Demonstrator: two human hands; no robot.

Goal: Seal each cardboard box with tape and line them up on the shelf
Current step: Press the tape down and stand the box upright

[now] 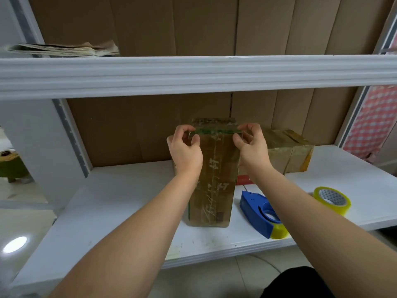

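**Tall box on the white shelf, both my hands at its top edge**

Item one: a tall cardboard box (214,179), standing upright on the white shelf (129,201), near the middle and towards the front. Its near face is covered in glossy tape and carries faint printed marks. A green strip runs along its top edge.

Item two: my left hand (185,151), at the box's top left corner. The fingers (189,129) curl over the edge and, with the thumb, pinch it.

Item three: my right hand (251,147), at the top right corner. Its fingers are curled the same way and pinch that edge.

Item four: a second cardboard box (287,151), lower and heavily taped, lying behind and to the right of the tall one, against the cardboard back panel.

Item five: a blue tape dispenser (260,214) loaded with yellowish tape, lying on the shelf just right of the tall box.

Item six: a loose roll of yellowish tape (332,200), further right on the shelf, apart from the dispenser.

Item seven: a stack of papers (64,50) on the upper shelf, at the left.
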